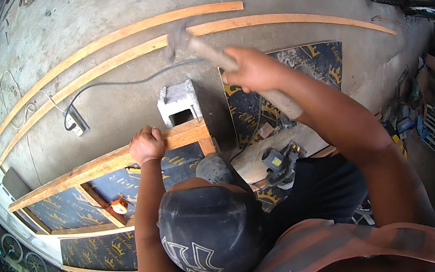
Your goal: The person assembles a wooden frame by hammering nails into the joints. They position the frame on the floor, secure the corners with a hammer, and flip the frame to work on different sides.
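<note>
My left hand (147,145) is closed over the top edge of a wooden beam (88,175), near its right end. That beam forms the long far side of a wooden frame with crosspieces (98,201), over a dark board with gold print. A nail (195,112) stands up at the beam's right end, above a short upright crosspiece (207,146). Raised above and beyond it, my right hand (252,69) grips the wooden handle of a hammer (210,52); its head is blurred. A pale concrete block (177,94) sits just behind the beam's end.
Two long wooden strips (201,28) lie on the concrete floor. A power strip (76,123) with cables is at the left. An orange tape measure (119,206) lies in the frame. At the right are a printed board (325,63) and a power tool (283,162).
</note>
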Motion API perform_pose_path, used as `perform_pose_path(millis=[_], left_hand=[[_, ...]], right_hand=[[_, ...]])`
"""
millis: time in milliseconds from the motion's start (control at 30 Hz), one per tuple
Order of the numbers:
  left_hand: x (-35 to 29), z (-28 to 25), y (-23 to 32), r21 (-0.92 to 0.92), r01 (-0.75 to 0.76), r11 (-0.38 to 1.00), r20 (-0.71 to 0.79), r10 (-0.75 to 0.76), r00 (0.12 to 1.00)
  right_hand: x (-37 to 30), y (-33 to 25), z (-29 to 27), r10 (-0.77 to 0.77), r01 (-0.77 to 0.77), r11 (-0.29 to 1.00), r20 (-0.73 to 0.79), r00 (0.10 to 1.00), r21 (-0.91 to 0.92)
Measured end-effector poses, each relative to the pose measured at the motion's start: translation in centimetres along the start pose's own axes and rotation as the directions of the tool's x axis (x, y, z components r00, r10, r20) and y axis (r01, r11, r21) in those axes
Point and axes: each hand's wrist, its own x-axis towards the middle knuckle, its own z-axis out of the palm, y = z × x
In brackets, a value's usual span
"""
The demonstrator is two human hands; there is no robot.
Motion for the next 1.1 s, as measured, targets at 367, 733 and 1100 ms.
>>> perform_pose_path(millis=[367,733,1100], left_hand=[[0.8,0.8,0.3,-0.016,0.002,1.0,-0.032,-0.003,0.999],[0.7,0.4,0.2,0.007,0.066,0.998,0.008,-0.066,0.998],[0.6,-0.2,0.5,-0.021,0.075,0.997,0.048,-0.074,0.996]], right_hand=[[-0.5,6.0,1.9,-0.09,0.11,0.924,0.072,0.993,-0.366],[-1.0,4.6,0.6,-0.074,0.077,0.995,-0.054,0.996,0.057],[-0.3,1.2,-2.3,-0.114,0.143,0.963,0.135,0.984,-0.227]])
